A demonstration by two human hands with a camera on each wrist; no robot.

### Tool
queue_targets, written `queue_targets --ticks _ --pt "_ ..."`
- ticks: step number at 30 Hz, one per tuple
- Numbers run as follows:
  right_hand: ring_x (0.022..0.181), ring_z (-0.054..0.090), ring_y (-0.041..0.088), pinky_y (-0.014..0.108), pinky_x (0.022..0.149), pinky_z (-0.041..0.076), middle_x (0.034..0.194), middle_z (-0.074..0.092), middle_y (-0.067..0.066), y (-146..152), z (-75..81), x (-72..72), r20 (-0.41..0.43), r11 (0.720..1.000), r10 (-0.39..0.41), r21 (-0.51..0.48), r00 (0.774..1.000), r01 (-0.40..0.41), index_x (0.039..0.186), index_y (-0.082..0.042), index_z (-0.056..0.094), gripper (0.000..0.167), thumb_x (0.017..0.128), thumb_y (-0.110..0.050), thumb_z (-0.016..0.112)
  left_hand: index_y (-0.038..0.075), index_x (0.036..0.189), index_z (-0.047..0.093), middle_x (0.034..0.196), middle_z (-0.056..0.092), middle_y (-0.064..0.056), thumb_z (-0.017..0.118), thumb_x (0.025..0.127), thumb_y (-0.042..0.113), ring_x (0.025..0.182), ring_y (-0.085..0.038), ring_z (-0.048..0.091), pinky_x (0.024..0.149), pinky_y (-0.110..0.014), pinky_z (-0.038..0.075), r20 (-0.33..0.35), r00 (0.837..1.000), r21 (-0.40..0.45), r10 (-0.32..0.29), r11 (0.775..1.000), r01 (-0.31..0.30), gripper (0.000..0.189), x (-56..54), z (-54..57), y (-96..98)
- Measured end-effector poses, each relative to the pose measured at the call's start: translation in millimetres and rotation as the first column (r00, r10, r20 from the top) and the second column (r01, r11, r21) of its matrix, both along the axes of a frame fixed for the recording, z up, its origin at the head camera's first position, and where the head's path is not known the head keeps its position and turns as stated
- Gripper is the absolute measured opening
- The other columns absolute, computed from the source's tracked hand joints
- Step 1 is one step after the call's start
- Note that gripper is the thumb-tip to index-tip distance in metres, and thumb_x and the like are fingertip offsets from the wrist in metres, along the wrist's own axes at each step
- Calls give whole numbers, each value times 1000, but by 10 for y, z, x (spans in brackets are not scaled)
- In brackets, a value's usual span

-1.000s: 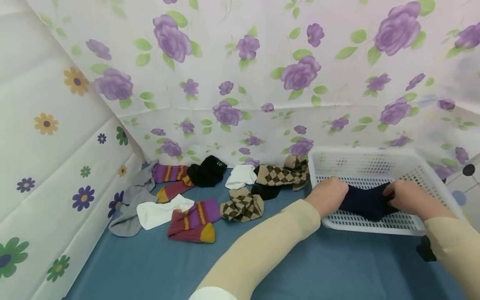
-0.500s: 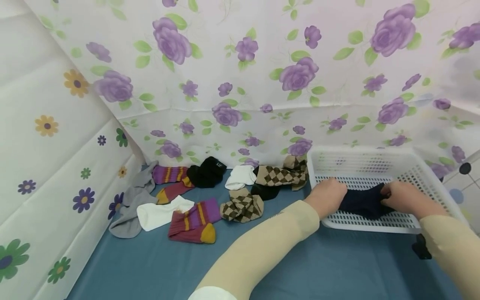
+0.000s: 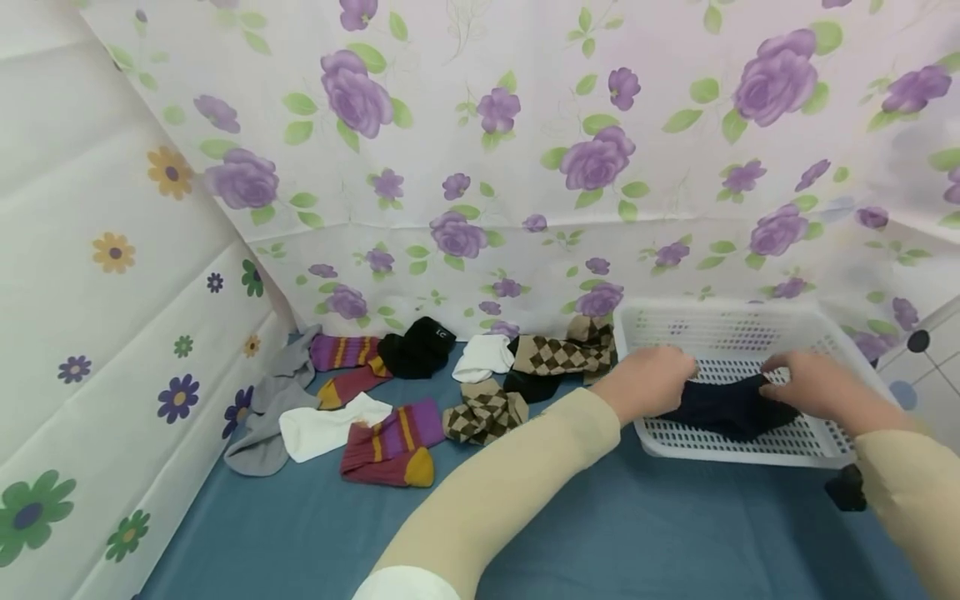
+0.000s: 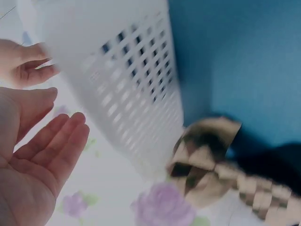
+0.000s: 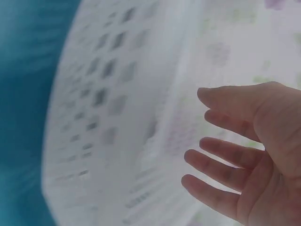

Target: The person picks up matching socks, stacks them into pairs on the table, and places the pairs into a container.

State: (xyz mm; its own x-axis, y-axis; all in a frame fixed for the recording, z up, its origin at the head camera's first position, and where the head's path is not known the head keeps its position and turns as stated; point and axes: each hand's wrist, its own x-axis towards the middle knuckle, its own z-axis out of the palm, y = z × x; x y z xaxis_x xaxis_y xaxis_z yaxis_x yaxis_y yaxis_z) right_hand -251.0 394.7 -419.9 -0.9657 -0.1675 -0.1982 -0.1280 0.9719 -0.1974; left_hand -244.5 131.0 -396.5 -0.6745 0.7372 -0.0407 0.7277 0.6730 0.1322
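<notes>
Navy socks [image 3: 727,408] lie in the white perforated plastic basket [image 3: 720,321] at the right of the head view. My left hand [image 3: 647,383] is over their left end, with thumb and fingers apart and nothing between them in the left wrist view. At the other end is my right hand [image 3: 813,387], its fingers spread and holding nothing in the right wrist view. Whether either hand still touches the fabric cannot be told. A brown argyle sock [image 3: 558,357] lies beside the basket's left wall.
Left of the basket lie a bunched argyle sock [image 3: 486,414], a white sock [image 3: 482,358], a black sock [image 3: 416,346], a striped purple-and-red sock [image 3: 393,450], another white sock [image 3: 326,429] and grey socks [image 3: 262,433]. A blue cloth [image 3: 675,533] covers the table; floral sheets rise behind.
Both hands have let go of the navy socks, which now lie lower in the basket. The left hand has shifted slightly left and up; the right hand's fingers have opened.
</notes>
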Motion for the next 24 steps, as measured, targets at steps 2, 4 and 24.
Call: queue_targets --ticks 2,4,24 --pt "77 62 36 49 66 48 93 67 23 -105 130 31 -52 999 26 -25 998 -27 115 6 60 46 83 -25 68 27 113 63 101 63 10 49 97 19 80 -1 56 65 -14 44 -23 1000 29 0 1000 1 23 -6 126 -97" --pt "81 63 37 50 67 49 97 66 23 -242 285 92 -110 998 42 -38 993 -47 117 4 59 45 84 -25 66 27 118 61 109 63 10 47 97 20 84 -1 57 64 -14 44 -32 999 61 17 998 -15 26 1 280 -217" --pt "110 57 31 41 90 45 127 59 12 -1800 475 1155 -771 917 65 -204 633 -343 116 -8 65 43 75 -16 74 16 118 63 111 65 2 58 92 25 98 -9 62 80 -21 51 -351 907 547 233 837 -3 28 721 471 -1527"
